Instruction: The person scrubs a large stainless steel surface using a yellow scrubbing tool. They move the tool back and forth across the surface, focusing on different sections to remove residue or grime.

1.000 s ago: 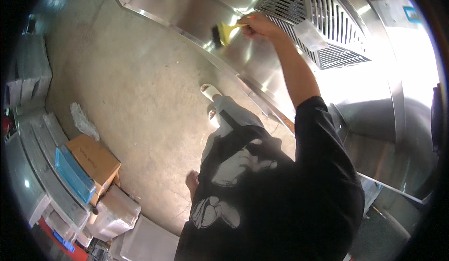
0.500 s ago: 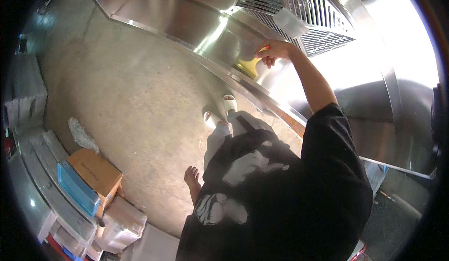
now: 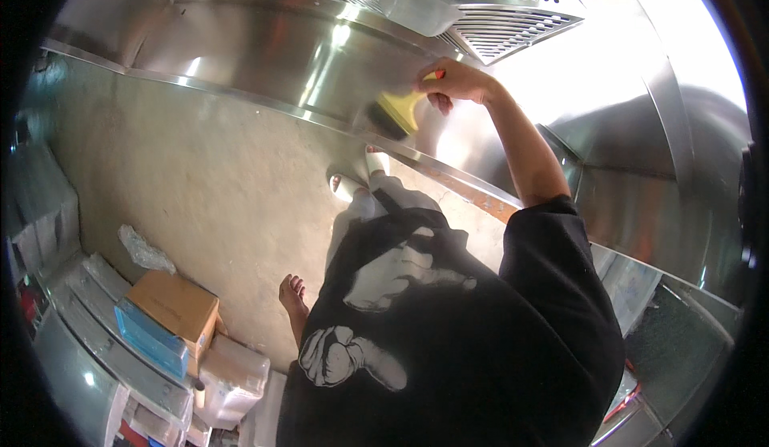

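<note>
My right hand (image 3: 456,81) is closed round the handle of a yellow squeegee (image 3: 404,109), which has a red tip by the thumb and a broad dark edge slanting down to the left. That edge is blurred and lies over the brushed steel surface (image 3: 264,62); whether it touches the metal, I cannot tell. My left hand (image 3: 294,293) hangs low beside my body over the floor, with its fingers apart and nothing in them.
Beyond my right hand stand slotted steel filter panels (image 3: 513,30) with a translucent box (image 3: 418,6) against them. A cardboard box (image 3: 175,303), a blue container (image 3: 152,339) and a crumpled plastic bag (image 3: 146,247) are at the lower left. The steel edge runs just past my feet.
My right hand has moved slightly left with the squeegee, whose dark edge now shows. The view has turned, and my left hand hangs further left in it.
</note>
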A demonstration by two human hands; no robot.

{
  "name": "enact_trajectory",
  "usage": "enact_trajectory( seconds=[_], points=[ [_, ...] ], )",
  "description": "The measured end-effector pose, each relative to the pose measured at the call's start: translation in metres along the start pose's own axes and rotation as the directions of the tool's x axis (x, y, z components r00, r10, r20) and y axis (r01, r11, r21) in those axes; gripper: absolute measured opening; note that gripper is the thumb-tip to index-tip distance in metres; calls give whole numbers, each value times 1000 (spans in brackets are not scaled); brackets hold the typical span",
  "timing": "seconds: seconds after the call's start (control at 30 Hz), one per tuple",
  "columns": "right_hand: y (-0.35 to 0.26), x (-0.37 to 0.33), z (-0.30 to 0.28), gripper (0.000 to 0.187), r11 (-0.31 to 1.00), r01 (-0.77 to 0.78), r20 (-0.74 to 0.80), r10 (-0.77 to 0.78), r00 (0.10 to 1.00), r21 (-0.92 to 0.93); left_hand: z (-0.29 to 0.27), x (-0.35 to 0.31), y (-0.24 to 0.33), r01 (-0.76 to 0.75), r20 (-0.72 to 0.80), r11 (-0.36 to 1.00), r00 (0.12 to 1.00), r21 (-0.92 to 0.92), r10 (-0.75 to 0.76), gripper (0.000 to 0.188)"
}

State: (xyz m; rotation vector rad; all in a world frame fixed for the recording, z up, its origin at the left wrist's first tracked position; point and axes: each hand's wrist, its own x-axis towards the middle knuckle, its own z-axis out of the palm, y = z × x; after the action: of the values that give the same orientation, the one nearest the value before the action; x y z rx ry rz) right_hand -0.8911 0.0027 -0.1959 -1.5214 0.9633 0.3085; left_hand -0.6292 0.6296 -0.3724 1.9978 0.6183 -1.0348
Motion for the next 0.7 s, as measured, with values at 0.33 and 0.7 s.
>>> enact_trajectory(
  seconds=[0.33,0.7],
  points=[
    [45,-15,-32,35,993,-43,256,69,964,-106,47,-7,-38,-529,404,785,827,322,391,40],
    [89,-38,-48,33,967,33,452,88,888,-252,57,1,-30,-206,190,975,964,89,186,41]
  ],
)
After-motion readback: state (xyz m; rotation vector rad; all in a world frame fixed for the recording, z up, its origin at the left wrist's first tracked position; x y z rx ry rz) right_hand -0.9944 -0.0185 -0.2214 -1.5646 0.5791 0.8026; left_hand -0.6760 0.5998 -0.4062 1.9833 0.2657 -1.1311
